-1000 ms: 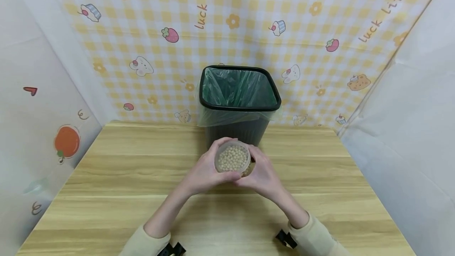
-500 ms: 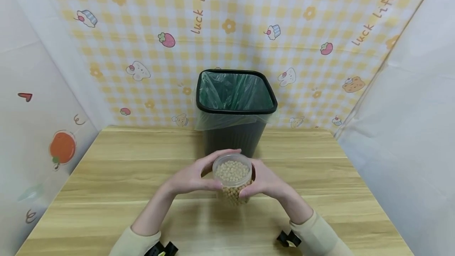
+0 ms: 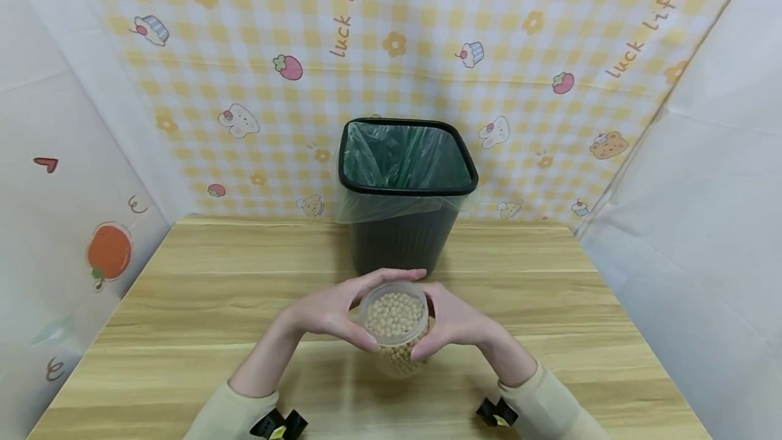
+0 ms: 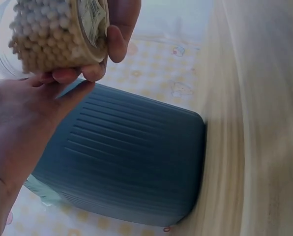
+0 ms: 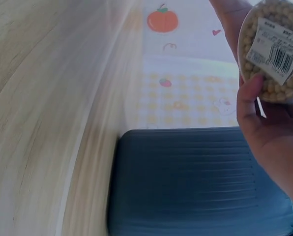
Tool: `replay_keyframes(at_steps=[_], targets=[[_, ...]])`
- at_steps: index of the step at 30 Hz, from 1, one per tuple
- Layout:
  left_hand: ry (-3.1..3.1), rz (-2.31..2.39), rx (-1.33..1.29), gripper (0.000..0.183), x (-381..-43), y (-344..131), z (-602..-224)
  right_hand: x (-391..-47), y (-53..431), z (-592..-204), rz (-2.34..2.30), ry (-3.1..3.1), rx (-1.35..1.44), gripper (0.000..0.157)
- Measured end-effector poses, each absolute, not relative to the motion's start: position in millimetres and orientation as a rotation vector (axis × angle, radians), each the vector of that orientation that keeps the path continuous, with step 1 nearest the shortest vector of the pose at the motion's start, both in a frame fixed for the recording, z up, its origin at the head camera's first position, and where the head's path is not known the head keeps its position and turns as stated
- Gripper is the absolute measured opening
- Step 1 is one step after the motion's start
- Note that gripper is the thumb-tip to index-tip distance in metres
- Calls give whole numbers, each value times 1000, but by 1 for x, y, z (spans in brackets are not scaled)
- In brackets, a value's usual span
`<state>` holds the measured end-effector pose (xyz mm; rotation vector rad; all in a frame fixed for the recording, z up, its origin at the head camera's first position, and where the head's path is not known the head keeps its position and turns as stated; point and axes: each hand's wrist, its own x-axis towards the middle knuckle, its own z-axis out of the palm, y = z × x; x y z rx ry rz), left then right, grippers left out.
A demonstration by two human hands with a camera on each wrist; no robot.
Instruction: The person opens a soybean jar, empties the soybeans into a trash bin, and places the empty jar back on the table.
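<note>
A clear plastic jar [image 3: 394, 314] full of small beige balls is held above the table, slightly tilted, its round top toward the head camera. My right hand [image 3: 458, 321] grips its right side, thumb in front. My left hand [image 3: 326, 307] curves round the top rim from the left, with its thumb on the near side and a long finger behind. In the right wrist view, a barcode label [image 5: 274, 51] shows on the jar's base, beside a curled finger of the right hand. Whether a lid covers the top is hard to tell.
Behind the jar stands a dark grey trash bin [image 3: 400, 240] with a black rim and a green-looking clear liner [image 3: 406, 155]. The wood-grain table [image 3: 244, 277] meets a yellow checked backdrop [image 3: 256, 87] at the rear. White sheets [image 3: 690, 189] border both sides.
Lowered toward the person, the jar now shows more of its side below the rim. Both hands have come down with it, and the left hand's fingers have spread wider round the top.
</note>
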<state>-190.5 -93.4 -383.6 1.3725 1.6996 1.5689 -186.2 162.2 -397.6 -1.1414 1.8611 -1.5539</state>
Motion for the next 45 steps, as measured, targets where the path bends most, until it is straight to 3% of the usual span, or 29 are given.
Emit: replay_keyframes(at_steps=[3, 10, 23, 27, 36, 45], targets=[[1780, 1585, 1333, 89, -190, -93, -386, -185, 162, -398, -1533, 2022, -1126, 74], [2067, 1640, 1150, 85, -191, -90, -392, -177, 152, -400, -1474, 2499, -1028, 83], [2488, 1680, 774, 96, -179, -66, -390, -175, 141, -411, -1392, 3153, -950, 85], [2432, 1671, 858, 99, -178, -72, -389, -174, 144, -408, -1568, 2912, -871, 83], [1922, 1768, 1196, 81, -190, -96, -386, -179, 157, -402, -1728, 2259, -930, 75], [1578, 1704, 1394, 86, -196, -94, -393, -183, 160, -410, -1686, 1876, -1110, 86]])
